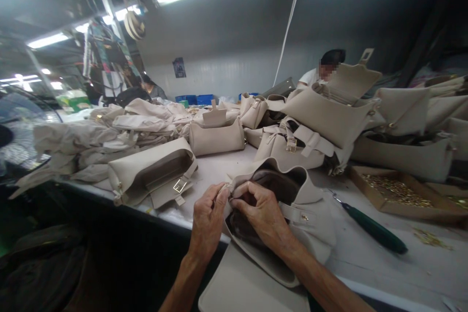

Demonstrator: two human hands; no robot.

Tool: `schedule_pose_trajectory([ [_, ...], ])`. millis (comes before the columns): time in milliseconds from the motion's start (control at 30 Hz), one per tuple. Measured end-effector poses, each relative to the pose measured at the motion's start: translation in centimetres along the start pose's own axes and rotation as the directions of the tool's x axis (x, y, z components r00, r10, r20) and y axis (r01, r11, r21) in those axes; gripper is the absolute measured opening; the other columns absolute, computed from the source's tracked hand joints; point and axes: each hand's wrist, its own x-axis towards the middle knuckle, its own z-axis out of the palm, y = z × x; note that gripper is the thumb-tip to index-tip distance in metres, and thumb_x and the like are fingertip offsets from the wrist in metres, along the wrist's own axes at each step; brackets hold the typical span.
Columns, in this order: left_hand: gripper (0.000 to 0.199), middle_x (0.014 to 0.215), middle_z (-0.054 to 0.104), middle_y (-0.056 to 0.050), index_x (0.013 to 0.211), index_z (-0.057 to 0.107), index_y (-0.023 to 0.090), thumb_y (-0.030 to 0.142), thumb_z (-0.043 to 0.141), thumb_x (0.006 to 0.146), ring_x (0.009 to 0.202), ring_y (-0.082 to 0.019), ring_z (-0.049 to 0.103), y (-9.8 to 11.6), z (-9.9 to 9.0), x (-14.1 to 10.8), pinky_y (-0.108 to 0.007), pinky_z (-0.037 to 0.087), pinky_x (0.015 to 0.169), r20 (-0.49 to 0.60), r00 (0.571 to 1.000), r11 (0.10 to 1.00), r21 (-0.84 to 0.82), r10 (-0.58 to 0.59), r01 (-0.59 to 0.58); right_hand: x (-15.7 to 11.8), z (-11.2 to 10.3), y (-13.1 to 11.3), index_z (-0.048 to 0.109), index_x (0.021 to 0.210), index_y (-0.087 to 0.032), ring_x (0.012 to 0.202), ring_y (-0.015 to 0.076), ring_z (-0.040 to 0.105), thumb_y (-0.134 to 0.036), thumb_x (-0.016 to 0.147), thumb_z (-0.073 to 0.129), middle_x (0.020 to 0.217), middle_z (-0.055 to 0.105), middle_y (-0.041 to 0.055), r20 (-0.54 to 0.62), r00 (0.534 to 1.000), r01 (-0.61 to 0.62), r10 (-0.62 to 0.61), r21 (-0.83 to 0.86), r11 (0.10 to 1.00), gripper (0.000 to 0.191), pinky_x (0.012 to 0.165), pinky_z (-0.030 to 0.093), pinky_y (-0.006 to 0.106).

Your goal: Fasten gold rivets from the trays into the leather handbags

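Note:
A cream handbag (318,234) lies open at the table's front edge, its flap hanging down toward me and its brown lining showing. My left hand (209,212) pinches the bag's side edge from outside. Just inside the mouth, my right hand (261,209) has thumb and fingers closed at that same edge. Whatever small part sits between the fingertips is hidden. Right of the bag rests a hooked tool with a dark green handle (376,229).
Another open handbag (146,161) with a buckle lies left; more bags (325,112) are piled behind and right. A cardboard tray (395,192) holds small brass pieces, with loose ones (433,239) nearby. Soft cream pieces (135,122) heap at far left. Two people sit beyond the table.

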Motion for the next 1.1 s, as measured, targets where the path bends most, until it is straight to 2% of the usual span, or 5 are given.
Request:
schedule_pose_trajectory([
  [500, 0.039, 0.109, 0.069, -0.008, 0.105, 0.066, 0.015, 0.044, 0.047, 0.088, 0.099, -0.021, 0.063, -0.3, 0.8, 0.2, -0.029, 0.050, 0.088, -0.027, 0.999, 0.998, 0.051, -0.038, 0.040, 0.8, -0.1, -0.2, 0.044, 0.060, -0.018, 0.054, 0.0092, 0.040, -0.010, 0.068, 0.067, 0.057, 0.045, -0.0069, -0.080, 0.993, -0.098, 0.086, -0.156, 0.983, 0.026, 0.054, 0.029, 0.023],
  [733, 0.046, 0.112, 0.067, -0.011, 0.109, 0.065, 0.012, 0.048, 0.048, 0.085, 0.106, -0.024, 0.061, -0.8, 1.8, 0.2, -0.034, 0.047, 0.095, -0.024, 0.998, 0.996, 0.064, -0.057, 0.058, 2.0, -1.4, 0.2, 0.046, 0.060, -0.017, 0.055, 0.0075, 0.042, -0.009, 0.068, 0.068, 0.057, 0.046, -0.0071, -0.025, 0.993, -0.117, 0.115, -0.253, 0.960, 0.024, 0.054, 0.028, 0.020],
  [900, 0.048, 0.118, 0.063, -0.009, 0.122, 0.055, 0.014, 0.039, 0.055, 0.080, 0.109, -0.023, 0.058, -0.3, 0.8, -0.2, -0.032, 0.043, 0.097, 0.112, 0.994, 0.988, 0.155, -0.004, -0.014, 2.1, -2.6, -0.9, 0.050, 0.066, -0.016, 0.052, 0.0083, 0.048, -0.012, 0.072, 0.066, 0.055, 0.050, -0.0060, 0.106, 0.971, -0.182, 0.216, -0.265, 0.947, 0.017, 0.051, 0.031, 0.019],
  [1000, 0.039, 0.116, 0.063, -0.006, 0.117, 0.057, 0.018, 0.037, 0.051, 0.084, 0.107, -0.021, 0.057, 0.0, -0.3, 0.2, -0.029, 0.043, 0.095, 0.170, 0.984, 0.981, 0.176, 0.053, -0.084, 1.7, -4.0, -3.5, 0.056, 0.072, -0.014, 0.057, 0.0109, 0.053, -0.011, 0.075, 0.065, 0.058, 0.056, -0.0028, 0.239, 0.966, 0.000, 0.104, -0.399, 0.917, 0.010, 0.054, 0.034, 0.020],
  [1100, 0.035, 0.109, 0.065, -0.004, 0.113, 0.059, 0.019, 0.038, 0.050, 0.085, 0.102, -0.021, 0.059, 0.1, -1.0, 1.7, -0.028, 0.044, 0.088, 0.211, 0.973, 0.965, 0.225, 0.087, -0.135, 1.4, -6.6, -7.0, 0.062, 0.079, -0.014, 0.067, 0.0142, 0.055, -0.016, 0.078, 0.067, 0.074, 0.062, 0.0017, 0.149, 0.981, 0.189, -0.121, -0.626, 0.757, 0.005, 0.059, 0.037, 0.024],
])
